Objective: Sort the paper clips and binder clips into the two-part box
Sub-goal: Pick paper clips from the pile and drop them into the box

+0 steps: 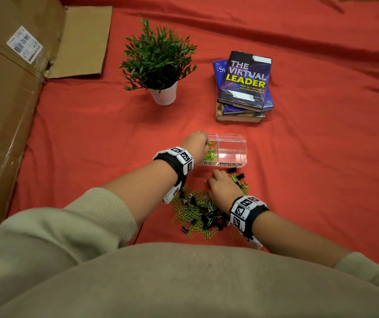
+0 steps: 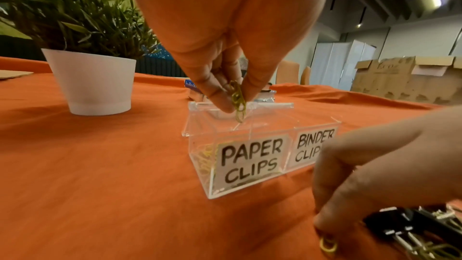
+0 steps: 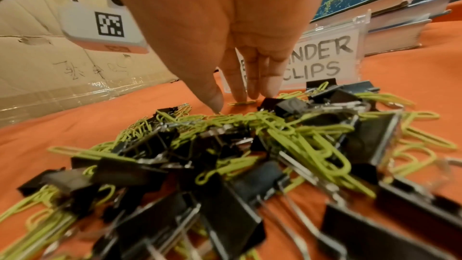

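Note:
A clear two-part box (image 1: 241,143) labelled PAPER CLIPS and BINDER CLIPS (image 2: 250,161) stands on the red cloth. Above its left part, my left hand (image 1: 207,143) pinches a few green paper clips (image 2: 237,98) between thumb and fingers. Green paper clips (image 1: 211,154) lie in that part, while the right part looks empty. Just in front of the box, a mixed pile of green paper clips and black binder clips (image 1: 202,210) spreads out. At the pile's far edge my right hand (image 3: 230,102) reaches down with straight fingers, its tips touching the cloth by a single paper clip (image 3: 241,103).
A potted plant in a white pot (image 1: 161,63) stands behind the box to the left. A stack of books (image 1: 243,83) lies behind it to the right. A large cardboard box (image 1: 12,88) runs along the left side.

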### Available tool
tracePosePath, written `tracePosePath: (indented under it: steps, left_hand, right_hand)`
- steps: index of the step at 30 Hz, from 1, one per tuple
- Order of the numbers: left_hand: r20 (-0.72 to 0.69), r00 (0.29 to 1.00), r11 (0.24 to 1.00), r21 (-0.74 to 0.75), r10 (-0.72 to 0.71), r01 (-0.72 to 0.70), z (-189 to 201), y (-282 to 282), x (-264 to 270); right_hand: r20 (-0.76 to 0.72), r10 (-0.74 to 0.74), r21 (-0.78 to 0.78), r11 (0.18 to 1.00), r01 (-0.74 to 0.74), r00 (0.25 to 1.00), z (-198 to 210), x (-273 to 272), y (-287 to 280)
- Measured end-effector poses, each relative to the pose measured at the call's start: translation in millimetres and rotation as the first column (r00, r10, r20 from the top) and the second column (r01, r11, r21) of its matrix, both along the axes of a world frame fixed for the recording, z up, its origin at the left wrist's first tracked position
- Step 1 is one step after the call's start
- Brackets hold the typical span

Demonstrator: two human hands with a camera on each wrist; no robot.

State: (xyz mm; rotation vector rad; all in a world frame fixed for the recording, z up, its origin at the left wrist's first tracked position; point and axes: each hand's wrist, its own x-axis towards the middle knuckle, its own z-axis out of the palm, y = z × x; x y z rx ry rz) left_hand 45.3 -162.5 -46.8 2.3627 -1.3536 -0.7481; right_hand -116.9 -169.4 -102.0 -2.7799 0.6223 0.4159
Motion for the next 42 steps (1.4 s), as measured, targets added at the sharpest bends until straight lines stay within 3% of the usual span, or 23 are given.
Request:
tracePosePath:
  steps: [3, 8, 14, 21, 26, 33, 42]
  left_hand:
    - [-0.009, 0.999, 0.999, 0.006, -0.036, 0.036, -5.4, 5.0, -1.2]
    - [0.057, 0.997, 0.992, -0.116, -0.049, 0.056, -8.8, 45.0, -13.7]
    - [0.037, 0.996, 0.986, 0.154, -0.077, 0.071, -38.3, 93.6, -41.0]
    - [0.105, 0.985, 0.967, 0.229, -0.139, 0.113, -45.8, 99.3, -53.8]
    - [0.192, 0.94, 0.93, 0.293, -0.284, 0.221, -44.0, 96.8, -60.4]
    - [0.204, 0.922, 0.912, 0.322, -0.33, 0.255, -47.8, 95.0, -59.3]
    - [0.223, 0.849, 0.84, 0.395, -0.479, 0.371, -45.2, 86.4, -55.2]
  right_hand:
    - [-0.014, 0.01, 0.027, 1.0, -0.01, 1.0, -0.7, -4.4, 0.4]
    - [-0.014, 0.009, 0.001, 1.0, -0.009, 1.0, -4.4, -4.7, 4.9]
    - [-0.018, -0.016, 0.02, 1.0, 0.017, 1.0, -6.7, -6.0, 9.1]
    - [-0.102, -0.036, 0.038, 0.998, 0.04, 0.994, 0.9, -4.0, 10.0]
    - [-0.169, -0.017, 0.071, 0.997, 0.03, 0.986, 9.0, 2.4, 5.8]
    - [0.093, -0.291, 0.288, 0.923, 0.254, 0.952, 50.6, 27.7, -32.8]
    - [0.166, -0.263, 0.23, 0.948, 0.222, 0.95, 60.1, 57.5, -69.2]
